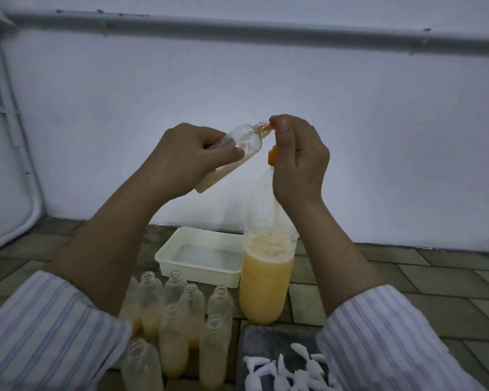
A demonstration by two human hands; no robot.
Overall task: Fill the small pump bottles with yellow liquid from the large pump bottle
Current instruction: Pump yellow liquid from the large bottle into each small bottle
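Note:
My left hand [187, 159] grips a small clear bottle [246, 138], tilted with its open neck pointing right and pale yellow liquid pooled at its lower end. My right hand [297, 156] rests on the orange pump head [272, 156] of the large bottle [266, 277], whose nozzle tip sits at the small bottle's mouth. The large bottle stands upright on the floor, its lower part filled with yellow liquid. Several small open bottles [192, 306], partly filled with yellow, stand grouped at the lower centre.
A shallow white tray [170, 249] lies on the tiled floor behind the small bottles. Several white pump tops [283, 371] lie on a dark mat [266, 340] at the lower right. A white wall stands close behind.

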